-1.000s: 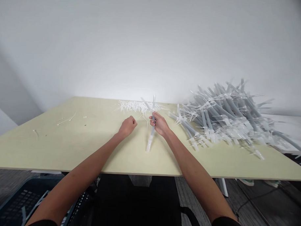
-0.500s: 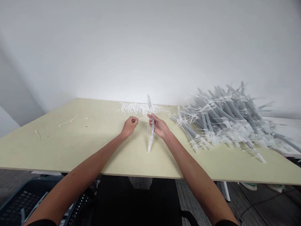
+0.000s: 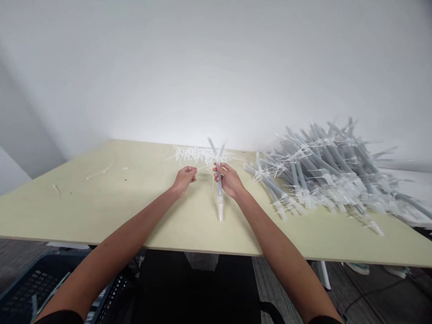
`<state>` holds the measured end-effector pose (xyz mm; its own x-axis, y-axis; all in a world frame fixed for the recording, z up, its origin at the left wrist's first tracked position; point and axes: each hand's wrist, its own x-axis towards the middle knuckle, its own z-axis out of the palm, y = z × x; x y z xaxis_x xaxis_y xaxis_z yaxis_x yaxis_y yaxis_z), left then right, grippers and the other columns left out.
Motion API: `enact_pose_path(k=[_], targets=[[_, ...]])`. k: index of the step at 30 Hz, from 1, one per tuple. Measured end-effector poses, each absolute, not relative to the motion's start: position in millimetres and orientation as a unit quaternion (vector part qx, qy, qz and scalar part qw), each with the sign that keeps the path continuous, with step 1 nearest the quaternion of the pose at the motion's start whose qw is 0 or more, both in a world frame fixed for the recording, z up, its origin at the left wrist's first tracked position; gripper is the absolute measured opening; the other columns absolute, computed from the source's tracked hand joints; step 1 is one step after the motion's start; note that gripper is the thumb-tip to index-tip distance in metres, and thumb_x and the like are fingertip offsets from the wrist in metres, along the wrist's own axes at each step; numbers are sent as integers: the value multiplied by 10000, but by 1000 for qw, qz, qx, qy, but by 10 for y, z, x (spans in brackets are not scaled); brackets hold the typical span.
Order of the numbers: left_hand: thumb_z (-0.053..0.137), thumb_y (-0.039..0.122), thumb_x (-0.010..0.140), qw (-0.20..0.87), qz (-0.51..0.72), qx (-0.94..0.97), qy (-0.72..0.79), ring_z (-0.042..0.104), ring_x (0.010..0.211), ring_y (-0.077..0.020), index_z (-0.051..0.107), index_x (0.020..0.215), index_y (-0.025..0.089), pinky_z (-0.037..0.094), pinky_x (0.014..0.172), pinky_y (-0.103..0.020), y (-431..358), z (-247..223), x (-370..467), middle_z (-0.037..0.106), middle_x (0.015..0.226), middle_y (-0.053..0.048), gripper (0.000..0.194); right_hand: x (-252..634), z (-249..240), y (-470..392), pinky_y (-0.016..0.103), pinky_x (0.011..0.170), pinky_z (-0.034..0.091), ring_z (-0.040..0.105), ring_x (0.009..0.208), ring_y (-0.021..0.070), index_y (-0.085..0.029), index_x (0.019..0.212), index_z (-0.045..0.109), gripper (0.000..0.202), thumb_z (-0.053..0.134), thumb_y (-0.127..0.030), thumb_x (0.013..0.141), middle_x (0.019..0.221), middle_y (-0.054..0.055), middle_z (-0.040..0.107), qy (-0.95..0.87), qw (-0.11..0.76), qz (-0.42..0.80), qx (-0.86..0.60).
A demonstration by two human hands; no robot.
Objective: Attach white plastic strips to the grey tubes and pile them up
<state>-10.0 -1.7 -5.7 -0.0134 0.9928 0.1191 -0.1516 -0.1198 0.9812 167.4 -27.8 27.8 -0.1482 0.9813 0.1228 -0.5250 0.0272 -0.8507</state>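
My right hand [image 3: 232, 180] is wrapped round a Y-shaped piece of grey tubing [image 3: 220, 190], held upright above the table. Its two branches spread apart over my fingers, and a clear sleeve forms its lower end. To its left, my left hand [image 3: 184, 180] is closed in a pinch. A thin white cable tie [image 3: 202, 167] seems to run from those fingertips toward the tubing's fork; its far end is hard to make out. Behind both hands lies a heap of loose white cable ties [image 3: 191, 154].
On the right of the pale yellow table [image 3: 104, 215] stands a large pile of similar tubing pieces [image 3: 318, 161]. A few stray ties [image 3: 100, 171] lie at the left. Below the front edge, a dark blue basket [image 3: 23, 287] sits on the floor. A white wall rises behind.
The tubing has turned in my right hand, so both branches now show, and its lower end has swung slightly right. My left hand has shifted a little left, away from it.
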Motion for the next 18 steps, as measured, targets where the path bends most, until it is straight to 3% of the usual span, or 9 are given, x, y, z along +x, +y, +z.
enact_pose_path(k=[4, 10, 18], targets=[[683, 313, 632, 543, 556, 478, 409, 460, 623, -76, 595, 783, 138, 447, 686, -271, -53, -22, -96, 498, 709, -1, 247, 1648, 258, -273, 192, 461, 433, 543, 538, 79, -127, 984, 562, 334, 708, -180, 689, 746, 48, 641, -418, 584, 625, -306], [699, 271, 630, 582, 546, 454, 396, 452, 620, -67, 600, 788, 124, 430, 685, -254, -83, 19, -99, 482, 683, 11, 238, 1613, 253, -297, 209, 437, 446, 560, 523, 104, -164, 1243, 346, 673, 710, -147, 678, 741, 29, 674, -402, 590, 620, -327], [720, 275, 648, 649, 511, 467, 316, 457, 643, -66, 623, 781, 106, 416, 666, -239, -114, 29, -106, 498, 708, 0, 236, 1590, 209, -298, 168, 450, 418, 527, 524, 63, -131, 899, 582, 280, 716, -216, 668, 764, 50, 654, -455, 540, 633, -317]])
